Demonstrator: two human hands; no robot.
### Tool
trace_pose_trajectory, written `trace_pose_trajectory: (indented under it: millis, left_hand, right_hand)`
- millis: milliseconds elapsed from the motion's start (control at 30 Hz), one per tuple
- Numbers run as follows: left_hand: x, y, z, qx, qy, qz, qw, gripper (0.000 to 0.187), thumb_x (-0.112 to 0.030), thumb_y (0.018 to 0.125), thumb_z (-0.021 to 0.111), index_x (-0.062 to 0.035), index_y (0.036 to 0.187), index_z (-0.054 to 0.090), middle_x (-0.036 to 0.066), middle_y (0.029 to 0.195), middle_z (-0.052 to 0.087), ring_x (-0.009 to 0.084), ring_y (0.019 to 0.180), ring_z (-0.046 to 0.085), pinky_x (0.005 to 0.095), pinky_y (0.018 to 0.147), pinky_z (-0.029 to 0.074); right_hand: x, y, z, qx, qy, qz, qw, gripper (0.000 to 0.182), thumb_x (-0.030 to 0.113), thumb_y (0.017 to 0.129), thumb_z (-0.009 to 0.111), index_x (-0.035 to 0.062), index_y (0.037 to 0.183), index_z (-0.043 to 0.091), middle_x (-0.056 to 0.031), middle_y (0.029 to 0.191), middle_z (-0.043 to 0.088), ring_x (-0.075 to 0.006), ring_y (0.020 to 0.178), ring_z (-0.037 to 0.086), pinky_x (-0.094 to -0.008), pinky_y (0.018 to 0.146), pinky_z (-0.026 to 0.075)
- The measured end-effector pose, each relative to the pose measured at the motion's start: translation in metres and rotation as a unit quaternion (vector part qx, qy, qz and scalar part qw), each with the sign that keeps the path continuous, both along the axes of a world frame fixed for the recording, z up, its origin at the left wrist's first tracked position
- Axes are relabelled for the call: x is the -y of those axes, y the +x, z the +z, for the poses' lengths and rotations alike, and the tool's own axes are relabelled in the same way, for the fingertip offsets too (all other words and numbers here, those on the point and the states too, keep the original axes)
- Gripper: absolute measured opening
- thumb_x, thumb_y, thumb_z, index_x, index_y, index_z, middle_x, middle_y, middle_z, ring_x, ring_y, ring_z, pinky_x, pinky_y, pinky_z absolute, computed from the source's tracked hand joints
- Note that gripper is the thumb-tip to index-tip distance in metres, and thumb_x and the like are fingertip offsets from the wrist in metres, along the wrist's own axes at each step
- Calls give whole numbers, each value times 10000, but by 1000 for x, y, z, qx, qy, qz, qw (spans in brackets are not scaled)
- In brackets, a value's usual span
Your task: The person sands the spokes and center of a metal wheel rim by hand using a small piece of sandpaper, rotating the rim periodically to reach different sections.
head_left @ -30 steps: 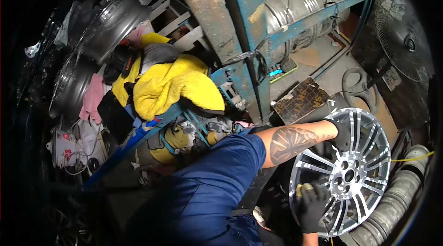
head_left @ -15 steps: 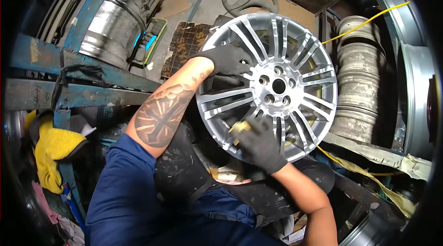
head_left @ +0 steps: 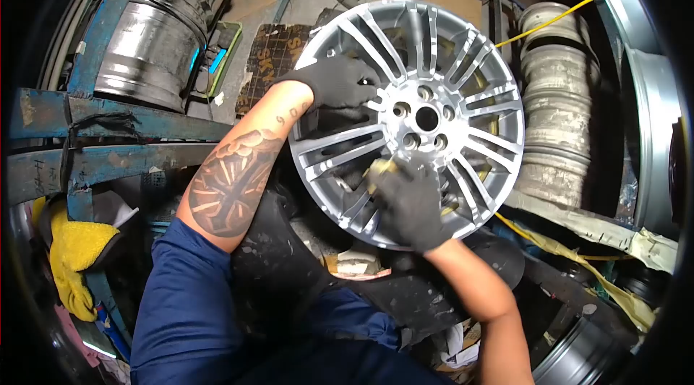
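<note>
A wheel workshop.
Indicated by a spoked car wheel (head_left: 454, 145), a column of stacked bare rims (head_left: 555, 121), shiny metal cylinders (head_left: 141, 60), a worn blue metal frame (head_left: 43, 112) and a yellow cloth (head_left: 78, 240).

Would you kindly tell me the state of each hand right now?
Left hand: closed on the wheel, over its spokes.
Right hand: closed, holding a small, blurred yellowish piece.

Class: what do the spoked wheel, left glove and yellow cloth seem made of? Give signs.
Spoked wheel: shiny metal, perhaps alloy; bright streaks across it. Left glove: probably fabric, matt, reflecting little. Yellow cloth: likely towelling; surface looks fuzzy.
</note>
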State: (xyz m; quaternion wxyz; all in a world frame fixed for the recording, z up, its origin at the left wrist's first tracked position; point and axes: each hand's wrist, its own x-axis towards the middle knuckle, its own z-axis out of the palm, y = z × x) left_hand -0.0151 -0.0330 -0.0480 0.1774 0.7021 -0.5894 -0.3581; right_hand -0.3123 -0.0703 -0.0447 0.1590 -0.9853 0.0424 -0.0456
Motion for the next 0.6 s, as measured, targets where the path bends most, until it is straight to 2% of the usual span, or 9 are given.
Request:
trace_pose_trajectory:
  millis: [67,167,200,333,433,533,567,600]
  left_hand:
    - [-2,-1,9,24,-6,6,1000,438,-423,1011,596,-125,1316,696,162,1279,723,359,1185,674,422,1063,493]
    - [-1,0,12,-15,21,7,1000,451,-443,1011,590,-138,1325,697,166,1299,713,352,1214,662,426,1079,484]
    - [-2,-2,14,-18,37,15,999,444,-444,1009,587,-153,1325,699,169,1311,705,351,1223,658,434,1089,478]
    - [-2,-1,12,31,1,-5,999,429,-418,1007,587,-149,1322,698,167,1290,711,358,1191,671,432,1073,488]
    - [0,-2,11,0,17,0,1000,429,-405,1005,599,-140,1329,696,160,1293,712,355,1201,669,427,1076,492]
    - [6,3,-24,2,-72,-53,996,415,-339,980,640,-97,1314,688,148,1312,704,337,1219,656,439,1053,515]
    - [13,6,-31,90,-92,-116,985,409,-317,955,659,-79,1287,689,147,1304,701,349,1223,644,446,1047,517]
    - [22,9,-62,108,-124,-91,982,393,-303,924,678,-103,1262,702,139,1280,710,346,1203,655,452,1027,526]
  right_hand:
    - [-20,-1,3,-14,11,46,999,484,177,754,771,192,1235,719,-42,1141,738,-292,1188,604,-525,1038,405]
    - [0,5,-9,41,-39,-58,997,458,192,742,753,142,1195,699,-47,1064,690,-282,1169,591,-508,1040,407]
    - [11,5,-9,28,-40,-57,997,485,174,717,757,143,1196,694,-54,1074,688,-292,1145,602,-504,1039,409]
    - [-13,1,6,43,2,53,998,545,151,683,762,144,1225,698,-56,1047,692,-284,1114,608,-492,985,422]
    - [16,8,-6,23,-35,-32,999,540,140,691,748,131,1227,689,-52,1039,682,-285,1117,604,-494,982,424]
    - [6,-2,-1,37,-39,0,999,532,93,691,727,105,1222,689,-94,1043,690,-323,1111,610,-492,965,431]
    - [-6,-3,-8,62,-27,26,997,526,83,690,723,99,1214,692,-102,1047,694,-333,1112,610,-493,964,430]
    - [-4,-3,-16,69,28,8,997,539,69,693,714,91,1231,686,-103,1070,689,-344,1119,606,-495,967,434]
